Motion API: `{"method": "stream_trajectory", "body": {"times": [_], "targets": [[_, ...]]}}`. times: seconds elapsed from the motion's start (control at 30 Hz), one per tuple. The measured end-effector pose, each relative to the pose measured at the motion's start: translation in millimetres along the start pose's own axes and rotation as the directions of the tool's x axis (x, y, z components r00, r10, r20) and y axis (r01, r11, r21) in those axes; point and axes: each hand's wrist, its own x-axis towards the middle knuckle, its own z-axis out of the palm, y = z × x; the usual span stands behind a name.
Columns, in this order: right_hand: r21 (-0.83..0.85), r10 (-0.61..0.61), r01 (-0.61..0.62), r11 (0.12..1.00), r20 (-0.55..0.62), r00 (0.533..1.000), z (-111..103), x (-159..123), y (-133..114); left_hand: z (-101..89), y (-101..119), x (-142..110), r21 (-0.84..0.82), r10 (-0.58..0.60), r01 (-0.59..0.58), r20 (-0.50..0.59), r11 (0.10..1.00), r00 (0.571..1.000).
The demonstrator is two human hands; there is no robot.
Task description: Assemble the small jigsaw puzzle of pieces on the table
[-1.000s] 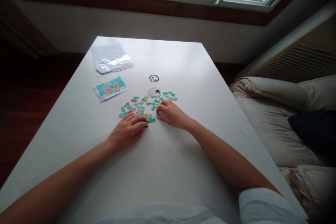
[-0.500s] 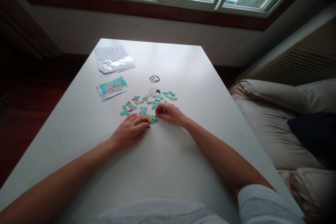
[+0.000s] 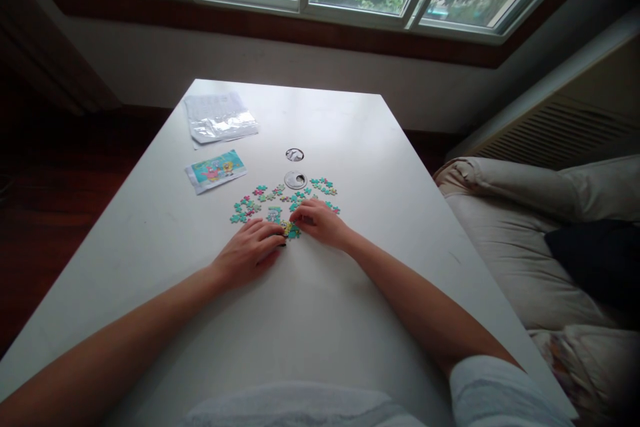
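My left hand (image 3: 253,243) lies on the white table with its fingers stretched out, fingertips touching the left edge of a small joined cluster of jigsaw puzzle pieces (image 3: 292,231), yellow and teal. Over the right side of that cluster my right hand (image 3: 320,220) is closed in a pinch on a puzzle piece, which its fingers mostly hide. Just behind the cluster is another joined bit of puzzle (image 3: 274,214), teal with a pale figure. Loose puzzle pieces (image 3: 245,205) in teal, pink and green spread in an arc behind both hands.
A picture card (image 3: 217,171) with cartoon figures lies to the left on the table (image 3: 320,320). Behind it is a clear plastic bag with papers (image 3: 221,119). Two round metal fittings (image 3: 295,179) are set in the tabletop. A beige sofa (image 3: 505,240) stands at the right.
My right hand has moved slightly left and down, bringing its pinched fingertips onto the joined cluster. The left hand stays in place. The view has tilted up a little.
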Motion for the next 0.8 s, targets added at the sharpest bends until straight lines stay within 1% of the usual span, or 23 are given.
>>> {"method": "stream_trajectory", "body": {"times": [0.17,0.43,0.6,0.7,0.8], "targets": [[-0.084,-0.008,0.008,0.996,-0.008,1.000,2.7,-2.7,0.5,0.8,0.4,1.4,-0.005,-0.003,0.003,0.004,1.000,1.000],[-0.137,0.056,-0.059,0.989,-0.022,0.998,1.8,-4.0,-7.6,3.9,1.4,2.5,-0.019,-0.021,0.021,-0.009,1.000,1.000],[-0.165,0.094,-0.098,0.981,-0.032,0.995,0.8,-4.3,-8.3,3.2,2.2,0.8,-0.004,-0.023,0.023,-0.006,1.000,1.000],[-0.197,0.088,-0.093,0.976,-0.031,0.996,0.7,-4.4,-8.9,2.6,2.6,0.9,0.001,-0.019,0.019,-0.004,1.000,1.000],[-0.249,0.058,-0.061,0.967,-0.021,0.998,0.4,-5.4,-12.4,2.5,1.7,0.9,0.003,-0.016,0.016,-0.003,1.000,1.000]]}}
